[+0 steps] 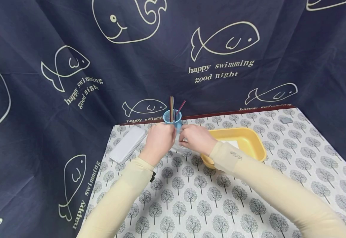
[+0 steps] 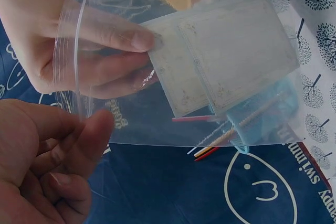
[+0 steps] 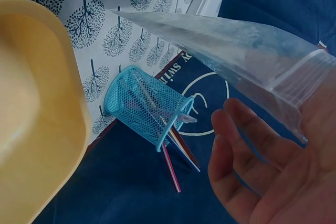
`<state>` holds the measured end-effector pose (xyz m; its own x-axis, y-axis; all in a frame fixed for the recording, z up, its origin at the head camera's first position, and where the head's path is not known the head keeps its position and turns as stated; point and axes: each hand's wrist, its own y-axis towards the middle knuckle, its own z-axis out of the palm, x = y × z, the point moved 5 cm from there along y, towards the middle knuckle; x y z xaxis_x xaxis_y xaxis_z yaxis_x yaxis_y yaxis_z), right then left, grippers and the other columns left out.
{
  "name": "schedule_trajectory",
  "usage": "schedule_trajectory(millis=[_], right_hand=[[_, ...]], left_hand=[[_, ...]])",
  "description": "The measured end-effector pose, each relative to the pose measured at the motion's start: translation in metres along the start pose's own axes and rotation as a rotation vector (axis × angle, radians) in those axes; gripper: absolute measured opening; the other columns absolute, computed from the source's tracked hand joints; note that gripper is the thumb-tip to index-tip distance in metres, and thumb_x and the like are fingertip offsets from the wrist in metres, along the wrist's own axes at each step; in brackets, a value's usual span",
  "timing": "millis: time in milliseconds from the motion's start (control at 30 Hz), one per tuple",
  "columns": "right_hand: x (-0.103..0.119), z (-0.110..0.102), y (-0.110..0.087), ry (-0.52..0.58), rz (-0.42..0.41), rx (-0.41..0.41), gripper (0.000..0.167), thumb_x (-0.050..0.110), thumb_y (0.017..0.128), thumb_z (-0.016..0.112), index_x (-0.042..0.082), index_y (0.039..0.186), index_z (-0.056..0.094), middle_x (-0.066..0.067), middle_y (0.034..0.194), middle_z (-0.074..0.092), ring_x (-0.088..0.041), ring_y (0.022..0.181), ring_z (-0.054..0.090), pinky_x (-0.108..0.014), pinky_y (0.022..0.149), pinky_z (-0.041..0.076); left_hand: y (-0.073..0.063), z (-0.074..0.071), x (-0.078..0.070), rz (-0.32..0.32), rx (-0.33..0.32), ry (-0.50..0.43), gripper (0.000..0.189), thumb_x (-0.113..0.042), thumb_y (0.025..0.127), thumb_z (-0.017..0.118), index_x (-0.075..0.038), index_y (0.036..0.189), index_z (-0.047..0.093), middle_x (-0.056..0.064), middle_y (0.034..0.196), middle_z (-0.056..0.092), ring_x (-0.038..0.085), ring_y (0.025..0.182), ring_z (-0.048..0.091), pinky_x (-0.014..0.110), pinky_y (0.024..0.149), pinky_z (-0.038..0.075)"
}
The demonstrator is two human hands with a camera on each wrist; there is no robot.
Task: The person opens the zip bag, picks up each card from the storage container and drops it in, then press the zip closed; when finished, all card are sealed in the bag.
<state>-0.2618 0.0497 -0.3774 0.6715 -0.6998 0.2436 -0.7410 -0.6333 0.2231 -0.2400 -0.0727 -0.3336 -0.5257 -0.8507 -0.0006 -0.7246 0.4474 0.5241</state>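
A clear zip-lock bag (image 2: 157, 124) hangs between the two hands, its zip strip at the hands' end. Inside it lie pale, overlapping rectangular cards (image 2: 241, 51) with faint ornament. My left hand (image 1: 161, 138) pinches the bag's edge by the zip between thumb and forefinger. My right hand (image 1: 196, 137) is at the bag's mouth from the other side; in the left wrist view its fingers (image 2: 126, 38) show through the film. In the right wrist view those fingers lie loosely bent beside the bag, the thumb is hidden, and I cannot tell whether it grips the film.
Behind the hands stands a blue mesh pen holder (image 3: 142, 103) with several thin coloured sticks. A yellow tray (image 1: 259, 145) with something white inside is at the right. A white case (image 1: 128, 144) lies at the left, and a small grey block (image 1: 286, 120) at the far right.
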Motion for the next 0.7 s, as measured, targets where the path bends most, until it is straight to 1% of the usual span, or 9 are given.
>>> schedule_trajectory(millis=[133,233,367,500,700], right_hand=[[0.0010,0.0013,0.0014,-0.020,0.033,0.004,0.006,0.022,0.086,0.088,0.019,0.089,0.083,0.000,0.109,0.073,-0.019,0.095,0.069,-0.037,0.083,0.059],[0.0021,0.0015,0.0011,-0.027,0.043,-0.005,0.007,0.023,0.085,0.089,0.020,0.087,0.083,0.002,0.104,0.073,-0.019,0.091,0.069,-0.037,0.079,0.060],[0.0024,0.0025,0.0000,-0.039,0.033,-0.027,0.007,0.022,0.085,0.089,0.021,0.083,0.082,0.004,0.096,0.071,-0.018,0.084,0.068,-0.037,0.071,0.059],[0.0029,0.0039,-0.0006,-0.055,0.019,-0.036,0.008,0.021,0.085,0.088,0.023,0.081,0.081,0.006,0.094,0.072,-0.019,0.082,0.067,-0.037,0.068,0.058],[0.0054,0.0037,-0.0015,-0.055,0.002,-0.038,0.009,0.020,0.084,0.088,0.022,0.080,0.081,0.005,0.094,0.071,-0.020,0.081,0.068,-0.037,0.067,0.059]], left_hand=[[-0.0002,-0.0006,-0.0006,-0.003,0.002,-0.006,0.017,-0.008,0.093,0.072,-0.007,0.077,0.069,0.009,0.067,0.068,0.034,0.057,0.068,0.043,0.048,0.054],[0.0000,-0.0019,-0.0012,-0.002,-0.004,-0.018,0.017,-0.007,0.093,0.072,-0.007,0.077,0.069,0.009,0.066,0.068,0.034,0.057,0.068,0.043,0.048,0.054],[0.0004,-0.0026,-0.0016,-0.001,-0.010,-0.036,0.016,-0.006,0.093,0.072,-0.007,0.077,0.069,0.009,0.066,0.067,0.033,0.056,0.067,0.043,0.048,0.054],[0.0005,-0.0028,-0.0013,0.000,-0.014,-0.042,0.016,-0.006,0.094,0.072,-0.007,0.078,0.068,0.009,0.067,0.067,0.033,0.057,0.068,0.043,0.048,0.054],[-0.0003,-0.0037,-0.0007,0.004,-0.017,-0.052,0.014,-0.006,0.094,0.073,-0.007,0.080,0.070,0.008,0.067,0.067,0.032,0.058,0.068,0.043,0.050,0.055]])
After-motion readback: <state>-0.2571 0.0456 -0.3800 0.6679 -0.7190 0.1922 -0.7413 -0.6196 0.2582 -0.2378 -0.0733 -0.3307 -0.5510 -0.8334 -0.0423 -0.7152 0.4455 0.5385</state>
